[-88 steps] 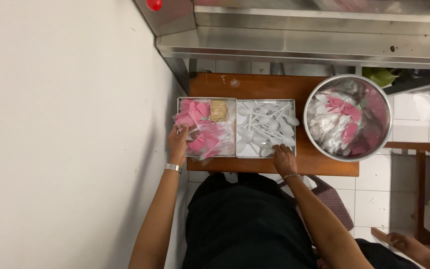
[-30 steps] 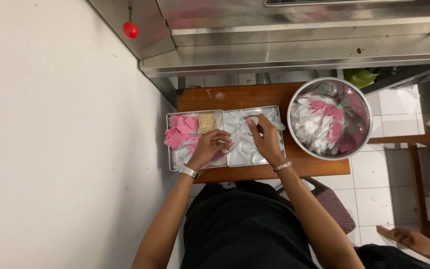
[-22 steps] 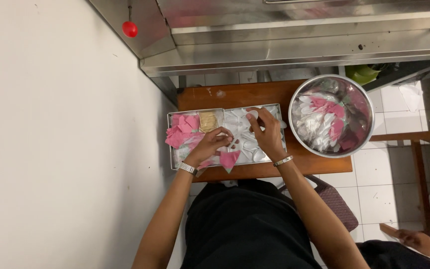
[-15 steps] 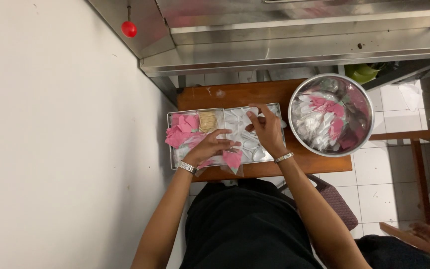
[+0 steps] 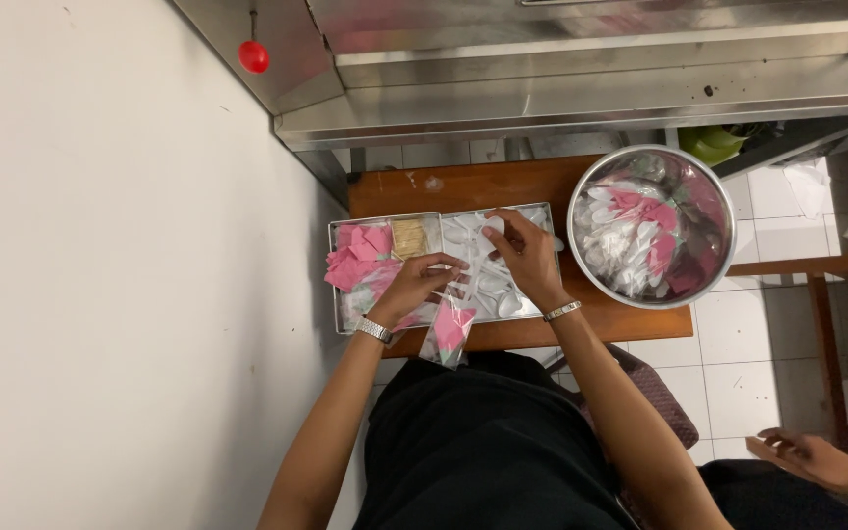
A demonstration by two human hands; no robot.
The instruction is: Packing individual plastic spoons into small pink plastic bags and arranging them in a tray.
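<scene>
Left hand [image 5: 414,287] pinches shut on a clear sleeve [image 5: 449,332] holding a pink napkin, hanging at its 5 o'clock over the bench [image 5: 503,186] edge: judged light, limp, slippery; best gripped at the open top. Right hand [image 5: 527,257] closes on a white plastic spoon [image 5: 493,225], rigid and light, above the steel tray [image 5: 338,280]. At 3 o'clock, a steel bowl [image 5: 718,265].

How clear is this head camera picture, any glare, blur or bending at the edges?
Head view: evenly lit; glare streaks on the steel counter edge and metal bowl; straight edges bow slightly toward the frame borders; left hand and right hand slightly soft.
</scene>
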